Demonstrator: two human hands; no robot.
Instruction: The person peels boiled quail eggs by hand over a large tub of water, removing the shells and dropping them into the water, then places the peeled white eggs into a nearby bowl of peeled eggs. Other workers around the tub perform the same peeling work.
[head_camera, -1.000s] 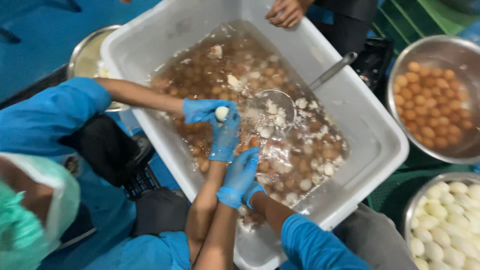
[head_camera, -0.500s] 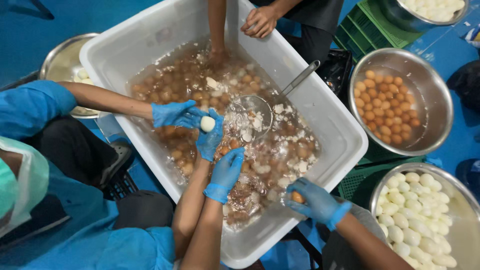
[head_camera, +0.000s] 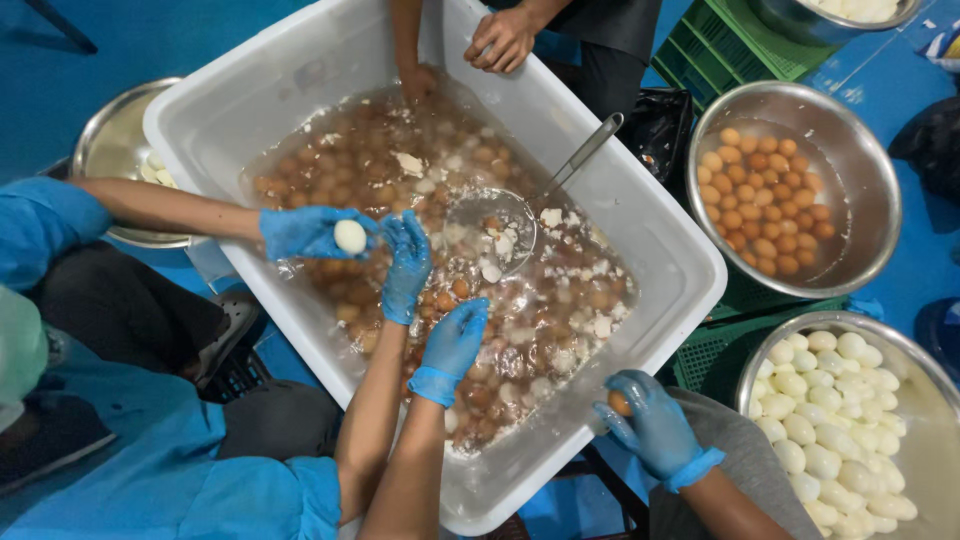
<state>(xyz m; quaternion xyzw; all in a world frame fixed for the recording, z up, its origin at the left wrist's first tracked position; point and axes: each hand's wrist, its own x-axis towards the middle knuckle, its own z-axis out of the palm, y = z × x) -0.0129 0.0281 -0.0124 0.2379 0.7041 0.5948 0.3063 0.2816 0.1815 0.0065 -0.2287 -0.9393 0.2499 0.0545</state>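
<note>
The right hand (head_camera: 650, 432), in a thin blue glove, is at the near corner of the large white rectangular plastic tub (head_camera: 655, 235), just over its rim, and its fingers are curled around a small brown unpeeled egg (head_camera: 620, 403), which sits between the thumb and the first fingers. The left hand (head_camera: 455, 340), also in a blue glove, is inside the tub near its near side; its fingers are together and bent down to the water, and I cannot tell if they grip anything. Under this hand the tub holds cloudy water with many brown eggs (head_camera: 375, 170) and white pieces of broken shell (head_camera: 600, 325). Near the middle of the tub lies a round metal skimmer spoon (head_camera: 490, 232), with its long handle resting on the tub's far-right wall. Just left of the skimmer, over the tub's left part, a co-worker's two blue-gloved hands (head_camera: 310, 232) hold a peeled white egg (head_camera: 350, 237). At the far end of the tub another person has one bare hand (head_camera: 500, 40) on the rim and one bare hand (head_camera: 415, 82) in the water. To the right of the tub stands a round steel bowl (head_camera: 865, 170) with brown eggs, and nearer, also to the tub's right, a second steel bowl (head_camera: 930, 450) with peeled white eggs. Left of the tub a third steel bowl (head_camera: 110, 150) is partly hidden behind the tub.
</note>
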